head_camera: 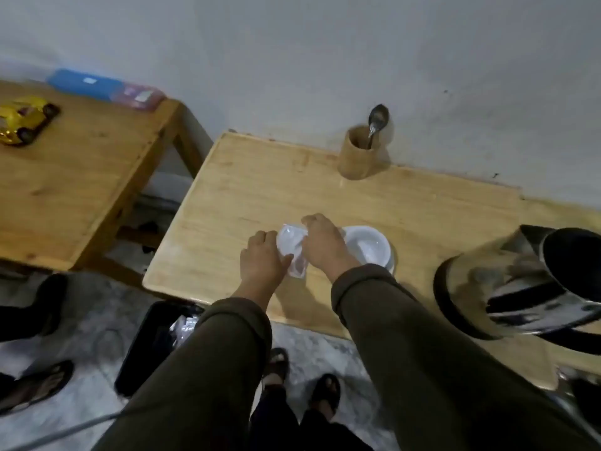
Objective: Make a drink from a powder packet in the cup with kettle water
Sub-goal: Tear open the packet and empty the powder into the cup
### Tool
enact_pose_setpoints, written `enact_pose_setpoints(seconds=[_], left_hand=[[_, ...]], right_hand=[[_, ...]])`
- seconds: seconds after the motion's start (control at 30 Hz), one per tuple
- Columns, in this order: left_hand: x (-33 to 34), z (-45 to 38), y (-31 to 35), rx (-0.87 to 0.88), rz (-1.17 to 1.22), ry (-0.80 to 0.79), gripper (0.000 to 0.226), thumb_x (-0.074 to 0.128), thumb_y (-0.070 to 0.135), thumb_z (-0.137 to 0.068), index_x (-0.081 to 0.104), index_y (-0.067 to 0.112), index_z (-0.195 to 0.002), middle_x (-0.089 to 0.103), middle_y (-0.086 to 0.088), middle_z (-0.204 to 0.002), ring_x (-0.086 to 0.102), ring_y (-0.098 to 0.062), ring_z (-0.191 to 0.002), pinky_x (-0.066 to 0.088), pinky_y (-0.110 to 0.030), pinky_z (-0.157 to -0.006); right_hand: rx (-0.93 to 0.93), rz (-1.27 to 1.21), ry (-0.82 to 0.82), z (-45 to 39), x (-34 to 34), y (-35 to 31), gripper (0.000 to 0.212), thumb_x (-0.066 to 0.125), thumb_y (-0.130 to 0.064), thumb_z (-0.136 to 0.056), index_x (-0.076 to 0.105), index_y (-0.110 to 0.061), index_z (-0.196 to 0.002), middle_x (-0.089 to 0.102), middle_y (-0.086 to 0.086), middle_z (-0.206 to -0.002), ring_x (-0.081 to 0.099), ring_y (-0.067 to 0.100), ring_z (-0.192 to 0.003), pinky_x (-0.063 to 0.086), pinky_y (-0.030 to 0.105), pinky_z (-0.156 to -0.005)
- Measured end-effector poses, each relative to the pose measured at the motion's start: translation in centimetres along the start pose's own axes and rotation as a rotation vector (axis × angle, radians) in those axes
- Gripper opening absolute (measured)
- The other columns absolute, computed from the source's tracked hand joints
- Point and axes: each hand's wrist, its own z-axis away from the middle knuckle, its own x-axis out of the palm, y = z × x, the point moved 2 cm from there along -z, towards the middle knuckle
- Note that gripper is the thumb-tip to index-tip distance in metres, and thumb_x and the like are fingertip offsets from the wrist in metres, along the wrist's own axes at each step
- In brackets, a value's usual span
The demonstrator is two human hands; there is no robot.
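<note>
A white powder packet point(290, 240) with a pinkish lower end is held between both hands above the wooden table point(260, 190). My left hand point(261, 263) grips its left side and my right hand point(320, 245) pinches its top right edge. Just right of the packet stands a white cup point(370, 244), partly hidden by my right wrist. A steel kettle point(527, 284) with a black base and rim stands at the table's right end.
A wooden holder point(357, 154) with a metal spoon point(377, 120) stands at the back by the wall. A black bin point(156, 346) sits on the floor below the table's front edge. A second table point(81, 177) at left carries a yellow toy car point(24, 120) and a blue box point(81, 83). Someone else's sandalled foot point(35, 385) is at the left.
</note>
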Motion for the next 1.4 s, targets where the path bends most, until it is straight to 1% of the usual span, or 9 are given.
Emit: enact_pose_setpoints(seconds=[0.23, 0.6, 0.67, 0.73, 0.83, 0.97, 1.07, 1.27, 1.4], left_hand=[[1.4, -2.7, -1.3, -0.003, 0.092, -0.106, 0.050, 0.067, 0.038, -0.079, 0.054, 0.012, -0.120, 0.054, -0.009, -0.119, 0.054, -0.028, -0.113, 0.048, -0.040, -0.088], [0.4, -5.6, -1.5, 0.033, 0.218, -0.221, 0.063, 0.077, 0.025, -0.070, 0.050, 0.016, -0.126, 0.050, -0.009, -0.124, 0.049, -0.027, -0.119, 0.046, -0.037, -0.096], [-0.6, -6.3, -1.2, 0.018, 0.270, -0.192, 0.048, 0.071, 0.026, -0.076, 0.055, 0.011, -0.118, 0.053, -0.011, -0.120, 0.052, -0.027, -0.113, 0.045, -0.031, -0.090], [-2.1, -6.9, -0.9, 0.010, 0.381, -0.164, 0.027, 0.062, 0.027, -0.086, 0.059, 0.010, -0.106, 0.062, -0.008, -0.101, 0.057, -0.025, -0.093, 0.037, -0.021, -0.073], [-4.7, -7.3, 0.1, 0.094, 0.471, -0.159, 0.017, 0.056, 0.024, -0.091, 0.063, 0.010, -0.099, 0.060, -0.001, -0.084, 0.052, -0.018, -0.079, 0.025, -0.016, -0.057], [-7.7, -7.7, 2.2, 0.260, 0.459, -0.198, 0.017, 0.058, 0.021, -0.090, 0.066, 0.010, -0.100, 0.071, -0.010, -0.097, 0.054, -0.015, -0.082, 0.032, -0.019, -0.069], [-9.3, -7.5, 3.9, 0.334, 0.453, -0.226, 0.017, 0.057, 0.021, -0.091, 0.067, 0.013, -0.102, 0.071, -0.011, -0.102, 0.055, -0.016, -0.085, 0.035, -0.020, -0.074], [-10.9, -5.8, 7.8, 0.375, 0.488, -0.197, 0.022, 0.051, 0.022, -0.094, 0.070, 0.013, -0.099, 0.071, -0.007, -0.106, 0.056, -0.017, -0.091, 0.035, -0.023, -0.077], [-11.1, -4.3, 9.9, 0.401, 0.531, -0.159, 0.021, 0.049, 0.024, -0.094, 0.067, 0.018, -0.086, 0.070, -0.008, -0.094, 0.059, -0.021, -0.089, 0.038, -0.028, -0.076]], right_hand=[[0.094, 0.205, -0.020, -4.1, 2.7, 0.6, 0.044, 0.060, -0.009, -0.078, 0.050, -0.007, -0.121, 0.055, 0.016, -0.120, 0.056, 0.036, -0.110, 0.047, 0.044, -0.096], [0.205, 0.274, 0.017, -5.7, 2.3, 0.1, 0.030, 0.053, -0.017, -0.085, 0.059, -0.008, -0.112, 0.056, 0.017, -0.120, 0.052, 0.036, -0.113, 0.040, 0.041, -0.099], [0.210, 0.177, -0.013, -5.5, 1.3, -0.2, 0.023, 0.053, -0.020, -0.087, 0.064, -0.007, -0.103, 0.062, 0.017, -0.110, 0.057, 0.034, -0.105, 0.045, 0.036, -0.087], [0.218, 0.035, -0.034, -5.1, -0.2, -0.5, 0.018, 0.057, -0.024, -0.087, 0.065, -0.008, -0.086, 0.063, 0.018, -0.095, 0.059, 0.033, -0.093, 0.041, 0.033, -0.073], [0.247, -0.171, -0.012, -4.4, -2.8, -0.7, 0.012, 0.069, -0.018, -0.076, 0.058, -0.016, -0.076, 0.065, 0.013, -0.094, 0.060, 0.030, -0.093, 0.044, 0.034, -0.076], [0.257, -0.476, 0.155, -3.1, -6.4, -0.7, 0.016, 0.071, -0.019, -0.074, 0.057, -0.025, -0.068, 0.060, 0.003, -0.077, 0.057, 0.022, -0.079, 0.049, 0.034, -0.077], [0.208, -0.510, 0.230, -2.0, -8.6, -0.4, 0.012, 0.068, -0.016, -0.079, 0.060, -0.021, -0.073, 0.054, -0.005, -0.063, 0.053, 0.020, -0.077, 0.041, 0.029, -0.075], [0.144, -0.580, 0.317, 0.2, -11.3, 1.2, 0.026, 0.071, -0.008, -0.075, 0.058, -0.026, -0.063, 0.054, -0.005, -0.058, 0.052, 0.018, -0.063, 0.045, 0.035, -0.071], [0.060, -0.591, 0.369, 2.0, -13.1, 1.9, 0.030, 0.068, 0.001, -0.075, 0.059, -0.025, -0.067, 0.049, -0.004, -0.056, 0.047, 0.010, -0.056, 0.042, 0.023, -0.061]])
